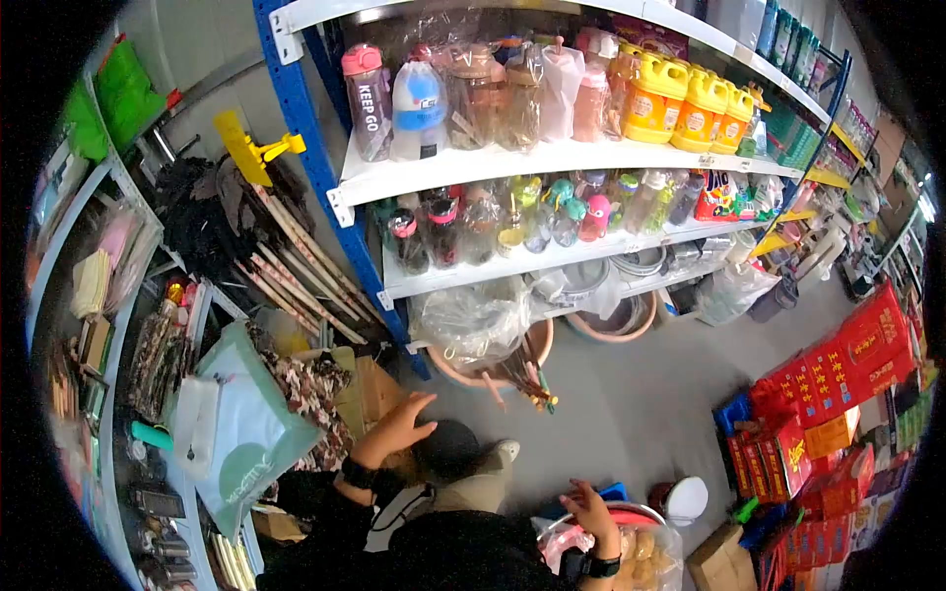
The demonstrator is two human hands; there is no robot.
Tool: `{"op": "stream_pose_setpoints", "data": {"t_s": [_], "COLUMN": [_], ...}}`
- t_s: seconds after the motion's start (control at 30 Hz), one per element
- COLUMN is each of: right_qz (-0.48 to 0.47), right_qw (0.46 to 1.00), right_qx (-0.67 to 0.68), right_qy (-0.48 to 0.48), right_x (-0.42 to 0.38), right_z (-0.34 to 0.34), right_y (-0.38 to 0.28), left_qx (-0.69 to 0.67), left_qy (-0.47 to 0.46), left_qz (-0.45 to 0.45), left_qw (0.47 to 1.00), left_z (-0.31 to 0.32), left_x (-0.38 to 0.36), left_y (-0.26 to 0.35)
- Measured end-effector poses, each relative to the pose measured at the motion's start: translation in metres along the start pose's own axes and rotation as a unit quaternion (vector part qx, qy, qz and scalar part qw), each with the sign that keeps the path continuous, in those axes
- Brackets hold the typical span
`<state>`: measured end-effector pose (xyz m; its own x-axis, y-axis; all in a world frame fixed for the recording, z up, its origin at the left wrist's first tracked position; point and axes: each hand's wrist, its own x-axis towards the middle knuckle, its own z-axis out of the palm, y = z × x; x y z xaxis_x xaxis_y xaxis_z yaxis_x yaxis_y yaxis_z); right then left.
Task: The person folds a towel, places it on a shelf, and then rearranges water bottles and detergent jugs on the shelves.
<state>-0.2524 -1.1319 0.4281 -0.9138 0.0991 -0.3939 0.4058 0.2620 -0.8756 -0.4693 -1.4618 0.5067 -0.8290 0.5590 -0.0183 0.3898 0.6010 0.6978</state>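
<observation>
My left hand (396,431) is raised over the floor at the lower centre, fingers apart and nothing in it. My right hand (591,514) hangs above a round container with a red rim, its fingers spread and holding nothing. Round light-brown items in clear plastic (645,557) lie in that container. A dark round object (448,448) is just beyond my left hand. Beside my left arm is a clear plastic package (241,424) with pale contents.
Ahead stands a blue-framed shelf (581,236) with bottles and yellow jugs (655,97). Tubs (537,360) sit beneath it. Poles (305,256) lean at left. Red boxes (838,355) are stacked at right. A wooden-coloured box (724,561) is at lower right.
</observation>
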Motion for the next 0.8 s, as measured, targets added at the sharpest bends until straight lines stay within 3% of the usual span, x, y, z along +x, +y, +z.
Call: {"op": "stream_pose_setpoints", "data": {"t_s": [0.1, 0.17, 0.23, 0.3, 0.43, 0.57, 0.63, 0.7, 0.77, 0.8], "right_qz": [0.035, 0.05, 0.069, 0.041, -0.039, -0.081, -0.065, -0.032, -0.023, -0.016], "right_qw": [0.999, 0.997, 0.996, 0.991, 0.978, 0.982, 0.99, 0.987, 0.983, 0.981], "right_qx": [0.037, 0.043, -0.047, -0.129, -0.199, -0.167, -0.109, -0.047, -0.053, -0.057], "right_qy": [-0.013, -0.03, -0.011, 0.007, 0.051, 0.027, -0.063, -0.152, -0.172, -0.184], "right_x": [0.027, 0.06, 0.102, 0.138, 0.196, 0.226, 0.239, 0.249, 0.264, 0.271], "right_z": [-0.025, -0.052, -0.074, -0.094, -0.123, -0.139, -0.15, -0.167, -0.187, -0.198], "right_y": [-0.013, -0.01, -0.01, -0.047, -0.126, -0.146, -0.127, -0.118, -0.106, -0.102], "left_qx": [0.008, 0.028, 0.021, 0.064, 0.21, 0.234, 0.302, 0.332, 0.298, 0.304], "left_qy": [0.113, 0.178, 0.218, 0.276, 0.353, 0.253, 0.179, 0.205, 0.193, 0.228], "left_qz": [0.026, 0.044, 0.043, 0.09, 0.053, -0.08, -0.168, -0.151, -0.212, -0.177], "left_qw": [0.993, 0.983, 0.975, 0.955, 0.91, 0.935, 0.921, 0.908, 0.911, 0.908], "left_z": [0.01, -0.004, -0.011, -0.033, -0.062, -0.07, -0.057, -0.047, -0.048, -0.046], "left_x": [0.085, 0.142, 0.201, 0.243, 0.329, 0.377, 0.39, 0.391, 0.389, 0.385], "left_y": [-0.057, -0.061, -0.082, -0.063, -0.048, -0.048, -0.069, -0.079, -0.059, -0.055]}}
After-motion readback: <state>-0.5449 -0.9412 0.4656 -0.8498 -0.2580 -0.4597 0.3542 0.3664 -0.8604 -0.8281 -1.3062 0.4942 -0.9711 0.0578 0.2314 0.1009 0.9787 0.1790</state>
